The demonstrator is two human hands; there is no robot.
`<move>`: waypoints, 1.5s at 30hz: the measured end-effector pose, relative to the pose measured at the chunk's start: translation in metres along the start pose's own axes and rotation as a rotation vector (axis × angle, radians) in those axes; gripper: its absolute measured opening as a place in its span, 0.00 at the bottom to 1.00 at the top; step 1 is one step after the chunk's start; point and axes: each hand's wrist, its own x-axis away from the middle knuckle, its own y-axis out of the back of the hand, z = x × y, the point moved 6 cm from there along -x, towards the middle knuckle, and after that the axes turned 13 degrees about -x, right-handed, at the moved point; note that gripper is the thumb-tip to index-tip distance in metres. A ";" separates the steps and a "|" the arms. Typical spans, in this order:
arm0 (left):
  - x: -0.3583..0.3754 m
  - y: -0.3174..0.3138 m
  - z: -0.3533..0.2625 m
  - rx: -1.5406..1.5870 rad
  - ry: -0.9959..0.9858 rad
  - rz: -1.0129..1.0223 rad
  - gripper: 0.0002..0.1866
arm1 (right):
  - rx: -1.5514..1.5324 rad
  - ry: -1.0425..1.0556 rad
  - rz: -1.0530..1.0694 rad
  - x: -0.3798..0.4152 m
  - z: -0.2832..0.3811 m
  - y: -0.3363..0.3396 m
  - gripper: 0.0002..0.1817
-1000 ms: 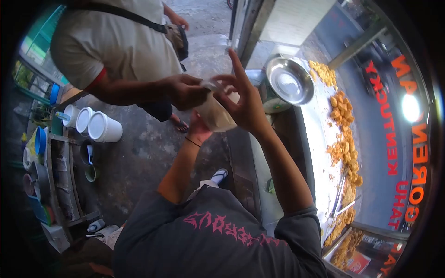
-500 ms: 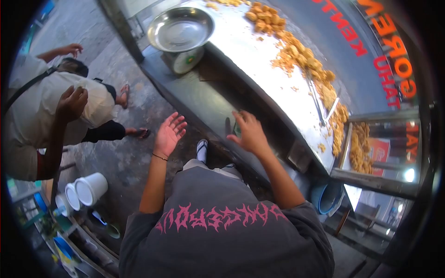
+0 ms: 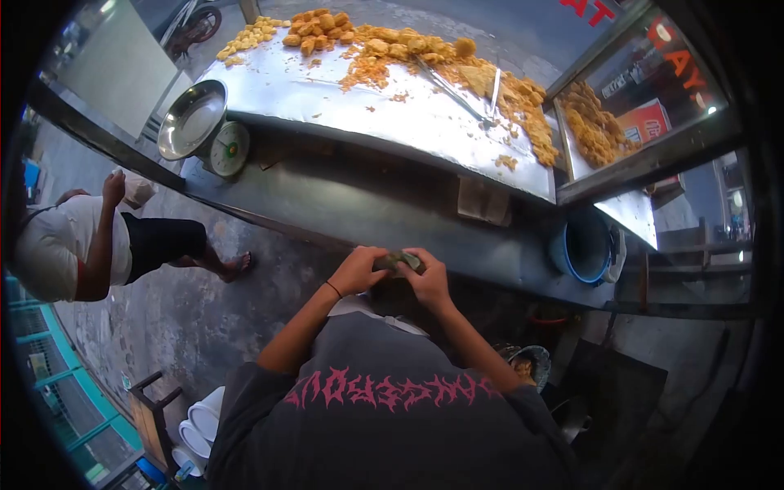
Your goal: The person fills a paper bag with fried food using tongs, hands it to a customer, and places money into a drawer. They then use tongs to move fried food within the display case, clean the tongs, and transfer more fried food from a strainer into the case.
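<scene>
My left hand [image 3: 357, 272] and my right hand [image 3: 427, 278] are close together in front of my chest, beside the front edge of the metal counter. Between them they grip a small greenish folded item [image 3: 398, 261], perhaps banknotes; its details are too small to tell. The fingers of both hands are closed around it. Beyond the hands lies the lower metal shelf [image 3: 343, 220] of the stall. Above it, fried food [image 3: 408, 45] is heaped along the back of a shiny tray surface [image 3: 327, 98], with metal tongs [image 3: 457, 94] resting there.
A scale [image 3: 228, 149] with a steel bowl [image 3: 193, 121] stands at the left of the counter. A blue bucket [image 3: 584, 249] is at the right. One person [image 3: 73, 245] stands at the left. White buckets [image 3: 204, 416] are at lower left, and a glass case [image 3: 653, 106] is at upper right.
My hands have come together and closed on the greenish item; before, they were apart with fingers spread. The view has turned rightward, and the other person appears farther away.
</scene>
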 end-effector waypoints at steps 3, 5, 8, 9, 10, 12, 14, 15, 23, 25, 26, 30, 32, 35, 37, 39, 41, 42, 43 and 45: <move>-0.004 -0.032 -0.019 0.220 0.070 0.093 0.18 | -0.405 -0.197 -0.258 0.029 -0.011 0.045 0.11; -0.004 -0.062 -0.046 0.432 0.000 0.132 0.14 | -0.711 -0.278 -0.435 0.058 -0.023 0.077 0.10; 0.005 -0.128 -0.099 0.551 -0.107 0.269 0.13 | -0.995 -0.223 -0.661 0.109 -0.044 0.115 0.11; 0.004 -0.152 -0.100 0.441 -0.163 0.369 0.14 | -1.007 -0.188 -0.714 0.117 -0.041 0.126 0.12; 0.002 -0.172 -0.097 0.438 -0.151 0.429 0.15 | -1.015 -0.156 -0.775 0.129 -0.035 0.138 0.12; -0.004 -0.211 -0.083 0.433 -0.131 0.561 0.19 | -0.893 -0.134 -0.824 0.149 -0.029 0.154 0.11; -0.024 -0.251 -0.019 0.759 0.343 0.394 0.21 | -0.844 -0.140 -0.803 0.165 -0.033 0.165 0.19; -0.037 -0.271 0.018 1.038 0.550 0.317 0.20 | -0.841 -0.134 -0.807 0.173 -0.028 0.166 0.21; -0.068 -0.287 0.070 1.396 0.733 -0.264 0.17 | -0.574 -0.133 -0.787 0.221 -0.046 0.155 0.18; -0.049 -0.282 0.056 1.324 0.751 -0.296 0.18 | -0.446 -0.139 -0.730 0.224 -0.060 0.150 0.07; -0.032 -0.279 0.048 1.333 0.757 -0.278 0.18 | -0.445 -0.153 -0.705 0.226 -0.067 0.144 0.07; 0.037 -0.306 0.050 1.411 0.802 -0.163 0.16 | -0.448 -0.253 -0.541 0.222 -0.081 0.123 0.17; 0.076 -0.322 0.046 1.425 0.840 -0.114 0.17 | -0.444 -0.234 -0.439 0.216 -0.082 0.107 0.19; 0.128 -0.321 0.015 1.386 0.894 -0.027 0.20 | -0.369 -0.218 -0.193 0.201 -0.092 0.082 0.30; 0.151 -0.320 -0.001 1.336 0.937 0.086 0.22 | -0.323 -0.232 -0.067 0.190 -0.094 0.069 0.38; 0.164 -0.322 -0.008 1.337 0.946 0.162 0.23 | -0.162 -0.128 -0.023 0.174 -0.090 0.064 0.39; 0.174 -0.325 -0.008 1.251 0.935 0.168 0.14 | -0.046 -0.044 -0.025 0.150 -0.089 0.070 0.39; 0.175 -0.324 -0.009 1.246 0.941 0.169 0.13 | 0.016 0.005 -0.039 0.138 -0.090 0.076 0.38; 0.176 -0.323 -0.009 1.241 0.947 0.171 0.13 | 0.079 0.049 -0.053 0.130 -0.095 0.082 0.38; 0.178 -0.323 -0.007 1.253 0.943 0.171 0.14 | 0.268 -0.004 -0.078 0.124 -0.101 0.091 0.35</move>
